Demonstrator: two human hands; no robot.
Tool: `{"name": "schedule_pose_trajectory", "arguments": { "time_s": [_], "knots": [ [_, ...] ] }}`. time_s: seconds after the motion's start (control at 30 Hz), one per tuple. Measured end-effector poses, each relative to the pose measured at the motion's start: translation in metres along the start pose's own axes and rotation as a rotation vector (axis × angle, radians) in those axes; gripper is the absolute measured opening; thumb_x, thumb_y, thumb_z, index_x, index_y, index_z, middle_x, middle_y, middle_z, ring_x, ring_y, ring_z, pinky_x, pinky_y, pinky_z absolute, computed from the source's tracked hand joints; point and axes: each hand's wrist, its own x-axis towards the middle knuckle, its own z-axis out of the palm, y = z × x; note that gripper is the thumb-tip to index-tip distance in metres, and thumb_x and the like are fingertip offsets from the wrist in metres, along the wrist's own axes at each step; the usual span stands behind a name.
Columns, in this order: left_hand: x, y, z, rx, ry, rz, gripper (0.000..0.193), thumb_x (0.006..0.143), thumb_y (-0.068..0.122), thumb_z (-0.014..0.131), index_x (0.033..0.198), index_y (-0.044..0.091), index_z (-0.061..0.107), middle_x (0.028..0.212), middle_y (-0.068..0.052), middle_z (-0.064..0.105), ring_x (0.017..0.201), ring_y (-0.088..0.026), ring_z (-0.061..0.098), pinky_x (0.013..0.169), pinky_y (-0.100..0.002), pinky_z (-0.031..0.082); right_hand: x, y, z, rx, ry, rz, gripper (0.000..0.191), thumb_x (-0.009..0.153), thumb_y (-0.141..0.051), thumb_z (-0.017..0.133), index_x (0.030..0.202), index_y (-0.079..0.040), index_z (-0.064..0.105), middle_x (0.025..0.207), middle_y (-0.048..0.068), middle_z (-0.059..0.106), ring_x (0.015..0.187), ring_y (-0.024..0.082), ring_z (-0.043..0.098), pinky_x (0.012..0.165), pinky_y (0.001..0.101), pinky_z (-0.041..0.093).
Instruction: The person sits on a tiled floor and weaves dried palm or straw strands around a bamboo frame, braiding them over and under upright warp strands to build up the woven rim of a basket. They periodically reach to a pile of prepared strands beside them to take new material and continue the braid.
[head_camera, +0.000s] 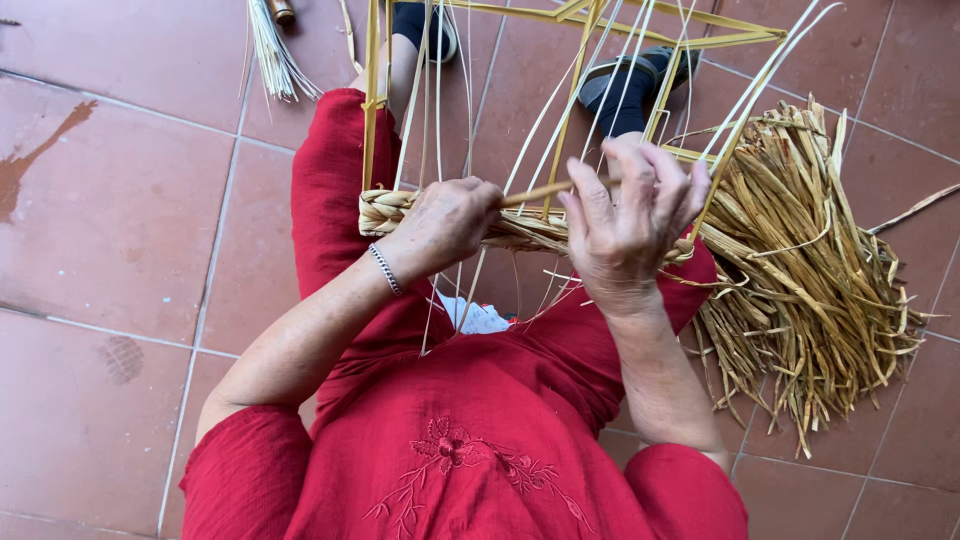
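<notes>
Head view: left hand (445, 222), right hand (630, 220) on woven straw band (385, 210).

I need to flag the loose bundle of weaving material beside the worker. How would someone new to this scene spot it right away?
Start at the person's red clothing in the lower middle, then look past the right hand to the tiled floor on that side. The straw bundle lies there, a thick golden-brown heap of flat dried strands. Unlike the pale thin stakes standing in the frame, it lies loose and unwoven.
</notes>
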Motion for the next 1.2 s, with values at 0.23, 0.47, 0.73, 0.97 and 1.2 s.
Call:
{"name": "schedule_pose_trajectory", "arguments": {
  "time_s": [0.23,0.47,0.73,0.97,1.2],
  "knots": [
    [-0.001,-0.016,0.008,-0.191,0.057,-0.252,0.027,0.099,0.007,0.058,0.123,0.004,0.046,0.095,-0.022,0.073,0.087,-0.045,0.071,0.075,-0.054,0.054,-0.009,-0.024,0.055,0.930,-0.479,0.541,0.034,0.096,-0.008,0.072,0.128,-0.002,0.064,0.114,0.011,0.074,0.088,0.016,0.076,0.075,0.0294,0.060],
    [0.003,-0.015,0.007,-0.206,0.122,-0.375,0.034,0.093,0.011,0.064,0.121,0.003,0.046,0.083,-0.019,0.074,0.084,-0.042,0.073,0.073,-0.051,0.054,-0.014,-0.037,0.054,1.143,-0.366,0.608,0.016,0.100,-0.005,0.070,0.116,-0.003,0.069,0.105,0.009,0.077,0.096,0.016,0.076,0.083,0.0273,0.062],
    [-0.001,-0.007,0.012,-0.116,0.107,0.001,0.022,0.086,0.014,0.075,0.105,0.007,0.065,0.094,-0.015,0.070,0.089,-0.037,0.070,0.075,-0.045,0.056,0.005,-0.017,0.041,0.724,-0.233,0.073,0.015,0.092,-0.006,0.079,0.105,-0.006,0.073,0.104,0.003,0.069,0.104,0.024,0.063,0.095,0.0408,0.048],
    [-0.005,-0.004,0.010,-0.125,0.136,-0.085,0.019,0.087,0.013,0.077,0.100,0.008,0.064,0.114,-0.014,0.068,0.088,-0.033,0.071,0.069,-0.042,0.056,-0.014,-0.004,0.046,0.349,-0.300,-0.025,0.020,0.081,-0.026,0.086,0.089,-0.014,0.072,0.088,0.004,0.063,0.096,0.026,0.054,0.089,0.0452,0.037],
    [-0.008,-0.019,-0.001,-0.224,0.069,0.047,0.019,0.092,0.011,0.073,0.099,0.007,0.056,0.110,-0.014,0.070,0.090,-0.034,0.074,0.072,-0.043,0.058,-0.038,-0.010,0.068,0.314,-0.315,0.066,0.036,0.084,-0.035,0.088,0.078,-0.010,0.062,0.079,0.006,0.058,0.087,0.028,0.054,0.082,0.0459,0.037]
  ]
}}
